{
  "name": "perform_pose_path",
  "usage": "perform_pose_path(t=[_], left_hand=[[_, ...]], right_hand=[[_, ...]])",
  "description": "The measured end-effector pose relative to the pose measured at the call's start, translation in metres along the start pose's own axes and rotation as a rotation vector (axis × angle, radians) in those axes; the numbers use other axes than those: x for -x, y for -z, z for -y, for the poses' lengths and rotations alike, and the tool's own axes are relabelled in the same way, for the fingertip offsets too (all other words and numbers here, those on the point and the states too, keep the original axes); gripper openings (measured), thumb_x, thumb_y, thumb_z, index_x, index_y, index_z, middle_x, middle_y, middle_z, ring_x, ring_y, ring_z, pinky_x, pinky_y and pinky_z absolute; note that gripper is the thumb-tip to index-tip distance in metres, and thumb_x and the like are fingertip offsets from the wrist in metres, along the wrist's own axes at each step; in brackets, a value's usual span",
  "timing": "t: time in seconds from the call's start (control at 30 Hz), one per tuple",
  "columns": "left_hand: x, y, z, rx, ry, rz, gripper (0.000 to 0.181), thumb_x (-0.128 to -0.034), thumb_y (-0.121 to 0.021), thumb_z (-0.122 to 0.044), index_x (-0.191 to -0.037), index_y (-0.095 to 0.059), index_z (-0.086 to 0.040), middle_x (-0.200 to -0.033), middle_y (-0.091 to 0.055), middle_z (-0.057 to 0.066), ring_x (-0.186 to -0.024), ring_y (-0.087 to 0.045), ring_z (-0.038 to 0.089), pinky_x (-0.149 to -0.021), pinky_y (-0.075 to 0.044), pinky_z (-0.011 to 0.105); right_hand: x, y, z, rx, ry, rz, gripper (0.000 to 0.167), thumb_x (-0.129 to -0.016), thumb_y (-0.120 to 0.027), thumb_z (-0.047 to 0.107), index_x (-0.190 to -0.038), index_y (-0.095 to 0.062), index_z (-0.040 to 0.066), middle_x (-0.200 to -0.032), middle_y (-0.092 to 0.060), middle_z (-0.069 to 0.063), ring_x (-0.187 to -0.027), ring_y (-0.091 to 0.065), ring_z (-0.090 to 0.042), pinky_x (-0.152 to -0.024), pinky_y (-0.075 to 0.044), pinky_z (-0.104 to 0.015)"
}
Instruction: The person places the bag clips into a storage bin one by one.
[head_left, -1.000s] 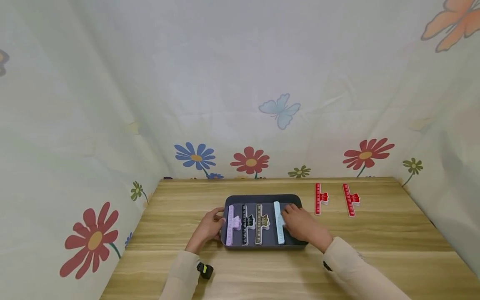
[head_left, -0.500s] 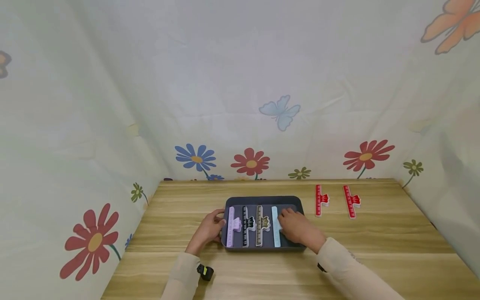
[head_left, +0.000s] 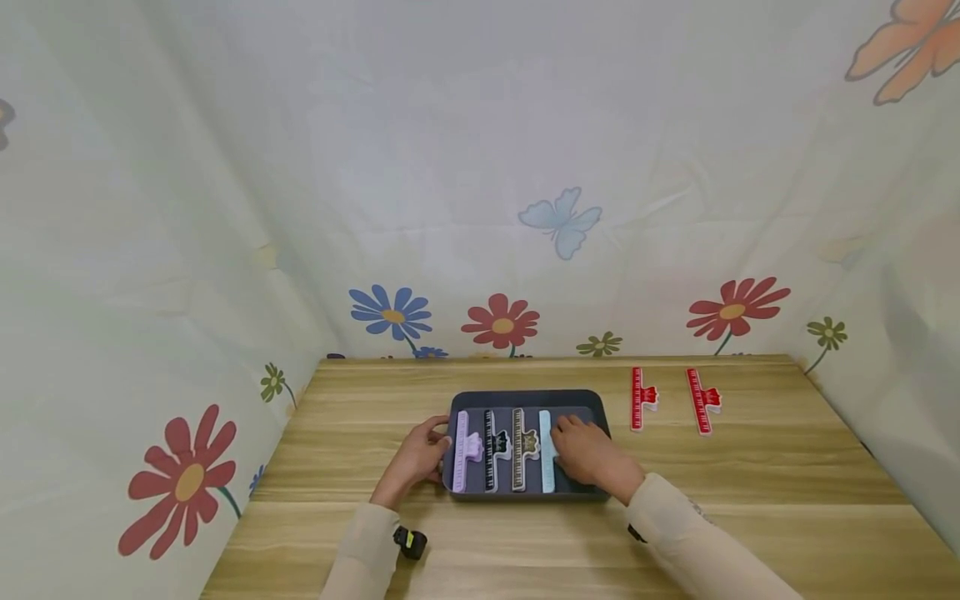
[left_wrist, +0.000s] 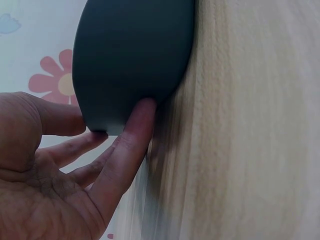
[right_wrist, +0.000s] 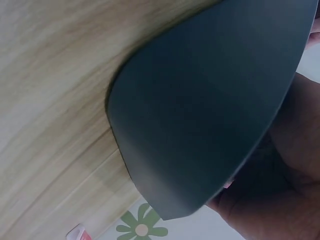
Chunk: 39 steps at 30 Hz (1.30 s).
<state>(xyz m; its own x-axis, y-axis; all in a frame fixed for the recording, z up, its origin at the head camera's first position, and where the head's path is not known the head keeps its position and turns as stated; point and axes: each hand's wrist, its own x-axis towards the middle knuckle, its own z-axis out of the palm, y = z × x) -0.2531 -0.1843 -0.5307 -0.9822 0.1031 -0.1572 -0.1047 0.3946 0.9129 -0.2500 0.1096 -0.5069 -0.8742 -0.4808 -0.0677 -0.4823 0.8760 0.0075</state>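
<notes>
A dark grey tray (head_left: 525, 497) sits on the wooden table. My left hand (head_left: 417, 454) holds its left end, the thumb at the rim and fingers on the outer wall (left_wrist: 135, 55). Inside, a lilac clip (head_left: 461, 454), a black clip (head_left: 491, 454) and a gold-and-black clip (head_left: 518, 454) lie side by side, each with a piano-key strip. To their right lies a light blue clip (head_left: 547, 454). My right hand (head_left: 592, 454) is over its handle side and grips it; the fingertips are mostly hidden. In the right wrist view, the tray wall covers part of the right hand (right_wrist: 295, 165).
Two red clips, one nearer the tray (head_left: 637, 400) and one farther right (head_left: 699, 402), lie on the table (head_left: 750, 475) beyond the right hand. A pale curtain (head_left: 450, 167) with printed flowers and butterflies stands behind the table and at its sides.
My right hand has moved left inside the tray, bringing the light blue clip closer to the gold-and-black one and straighter in line with it. The left hand has stayed on the tray's left end.
</notes>
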Motion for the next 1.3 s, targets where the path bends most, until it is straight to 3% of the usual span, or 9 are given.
perform_pose_path(t=[0.33, 0.7, 0.83, 1.07, 1.3], left_hand=[[-0.002, -0.001, 0.000, -0.019, 0.001, 0.001, 0.046, -0.0974, -0.050, -0.005, -0.143, -0.046, -0.005, -0.117, -0.060, 0.029, -0.072, -0.065, 0.024, -0.049, -0.060, 0.040], [-0.004, -0.001, 0.001, -0.038, 0.011, -0.005, 0.046, -0.0975, -0.050, -0.004, -0.143, -0.046, -0.006, -0.116, -0.061, 0.027, -0.070, -0.064, 0.023, -0.048, -0.060, 0.039], [-0.003, -0.001, 0.001, -0.040, 0.010, -0.006, 0.045, -0.0977, -0.050, -0.004, -0.143, -0.046, -0.006, -0.116, -0.061, 0.027, -0.070, -0.064, 0.023, -0.048, -0.060, 0.039], [-0.002, -0.001, -0.001, -0.061, 0.017, -0.020, 0.046, -0.0975, -0.051, -0.005, -0.143, -0.046, -0.005, -0.117, -0.061, 0.027, -0.070, -0.065, 0.023, -0.047, -0.059, 0.037], [-0.002, -0.001, -0.001, -0.063, 0.016, -0.021, 0.046, -0.0971, -0.050, -0.003, -0.143, -0.046, -0.005, -0.116, -0.061, 0.027, -0.068, -0.064, 0.022, -0.046, -0.059, 0.037]], right_hand=[[0.002, -0.002, -0.004, -0.029, 0.011, -0.023, 0.047, -0.089, -0.071, 0.029, -0.125, -0.060, 0.001, -0.124, -0.060, -0.016, -0.116, -0.056, -0.034, -0.094, -0.054, -0.054], [0.007, 0.009, -0.006, -0.064, 0.019, -0.069, 0.056, -0.088, -0.072, 0.031, -0.137, -0.055, 0.010, -0.131, -0.058, -0.013, -0.124, -0.054, -0.033, -0.100, -0.051, -0.053], [0.009, 0.016, -0.006, -0.069, 0.037, -0.107, 0.055, -0.088, -0.073, 0.030, -0.136, -0.057, 0.010, -0.129, -0.059, -0.013, -0.121, -0.056, -0.033, -0.100, -0.052, -0.053], [0.014, 0.027, -0.009, -0.039, 0.079, -0.198, 0.049, -0.089, -0.072, 0.029, -0.132, -0.058, 0.010, -0.120, -0.061, -0.010, -0.110, -0.058, -0.028, -0.088, -0.057, -0.048], [0.019, 0.037, -0.020, -0.056, 0.090, -0.316, 0.046, -0.087, -0.074, 0.025, -0.128, -0.061, 0.009, -0.122, -0.063, -0.012, -0.115, -0.059, -0.031, -0.093, -0.057, -0.049]])
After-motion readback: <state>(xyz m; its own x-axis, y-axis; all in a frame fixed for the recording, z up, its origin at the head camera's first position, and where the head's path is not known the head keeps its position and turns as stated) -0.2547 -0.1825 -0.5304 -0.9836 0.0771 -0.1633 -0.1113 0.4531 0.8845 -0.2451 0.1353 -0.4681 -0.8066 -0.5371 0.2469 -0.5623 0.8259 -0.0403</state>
